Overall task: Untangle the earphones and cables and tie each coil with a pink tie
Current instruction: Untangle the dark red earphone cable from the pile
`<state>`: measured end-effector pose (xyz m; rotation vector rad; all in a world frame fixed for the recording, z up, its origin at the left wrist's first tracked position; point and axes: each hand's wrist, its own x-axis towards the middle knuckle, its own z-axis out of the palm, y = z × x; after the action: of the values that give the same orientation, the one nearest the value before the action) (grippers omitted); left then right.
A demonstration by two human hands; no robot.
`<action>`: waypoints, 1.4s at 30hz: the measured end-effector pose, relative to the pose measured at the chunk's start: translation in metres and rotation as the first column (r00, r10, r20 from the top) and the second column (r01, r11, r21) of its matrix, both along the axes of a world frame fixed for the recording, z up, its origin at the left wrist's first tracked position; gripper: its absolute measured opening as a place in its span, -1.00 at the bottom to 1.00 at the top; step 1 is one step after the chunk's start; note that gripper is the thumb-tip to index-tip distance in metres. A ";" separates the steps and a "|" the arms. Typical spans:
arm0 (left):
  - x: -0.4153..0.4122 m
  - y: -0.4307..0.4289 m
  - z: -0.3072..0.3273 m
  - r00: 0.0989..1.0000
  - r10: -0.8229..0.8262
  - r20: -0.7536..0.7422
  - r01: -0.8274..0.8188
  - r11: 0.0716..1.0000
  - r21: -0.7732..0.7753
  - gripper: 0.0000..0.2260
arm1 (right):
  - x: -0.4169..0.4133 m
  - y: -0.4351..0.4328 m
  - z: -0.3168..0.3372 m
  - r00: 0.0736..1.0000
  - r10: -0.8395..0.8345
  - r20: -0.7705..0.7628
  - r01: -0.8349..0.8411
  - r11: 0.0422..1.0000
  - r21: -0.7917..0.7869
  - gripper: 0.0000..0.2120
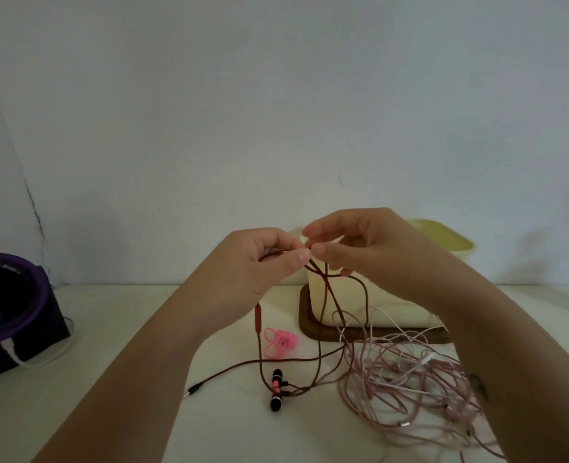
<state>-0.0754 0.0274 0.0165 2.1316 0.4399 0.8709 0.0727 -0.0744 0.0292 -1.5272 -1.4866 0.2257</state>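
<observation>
Two bare hands meet in the air above a pale table (109, 412). The left hand (259, 265) and right hand (363, 252) face each other. Each hand's thumb and forefinger tips are pressed together on a dark red cord (260, 355), both pinching it at almost the same spot, with the other fingers loosely curled. Several red strands drop from the pinch toward the table. Below the grip and slightly left, the cord's slim remote (258, 317) hangs. Farther down, two black earbuds (277, 389) lie together on the table. The plug (196, 389) rests well down and left of the grip. A small bunch of pink ties (281, 342) lies on the table below the grip, just right of the remote. Down and right of the grip, partly under the right forearm, sprawls a tangle (410, 379) of pale pink and white cables; the red strands run into its edge. Directly behind the grip stands a cream box (348, 297) on a brown tray (308, 325). Far left sits a black device (9, 305) with a purple rim.
</observation>
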 end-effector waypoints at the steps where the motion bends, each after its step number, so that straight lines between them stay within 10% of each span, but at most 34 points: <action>1: 0.000 0.000 0.000 1.000 -0.014 -0.007 0.014 1.000 0.001 -0.91 | -0.001 0.000 0.000 0.999 0.042 -0.027 -0.042 0.999 -0.010 -0.94; 6: -0.001 0.004 -0.002 0.999 -0.045 -0.002 0.045 0.994 -0.101 -0.82 | 0.000 0.004 -0.002 0.996 0.061 -0.070 -0.062 0.998 -0.018 -0.90; 12: -0.008 0.035 0.000 0.920 0.132 0.370 0.126 0.794 -0.595 -0.76 | 0.019 0.002 -0.001 0.841 0.087 -0.534 -0.071 0.996 0.051 -0.83; 15: -0.013 0.048 0.001 0.786 0.246 0.567 0.335 0.601 -0.725 -0.73 | 0.029 0.001 -0.004 0.949 -0.139 -0.282 0.125 0.990 -0.067 -0.85; 20: -0.019 0.059 -0.002 0.653 0.384 0.653 0.366 0.595 -0.716 -0.77 | 0.032 0.000 -0.007 0.973 -0.228 0.033 0.230 0.957 -0.178 -0.88; 37: -0.024 0.046 0.006 0.811 0.195 0.551 0.320 0.641 -0.698 -0.76 | 0.028 -0.007 -0.008 0.794 -0.192 0.577 0.434 0.844 -0.316 -0.90; 42: -0.011 0.025 0.010 0.816 0.083 0.572 0.407 0.619 -0.671 -0.77 | -0.014 0.012 -0.016 0.976 0.014 0.215 0.023 0.986 -0.164 -0.60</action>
<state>-0.0865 0.0524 0.0266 1.0129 0.2211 0.9167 0.0584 -0.0626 0.0129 -1.7328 -1.6686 0.1893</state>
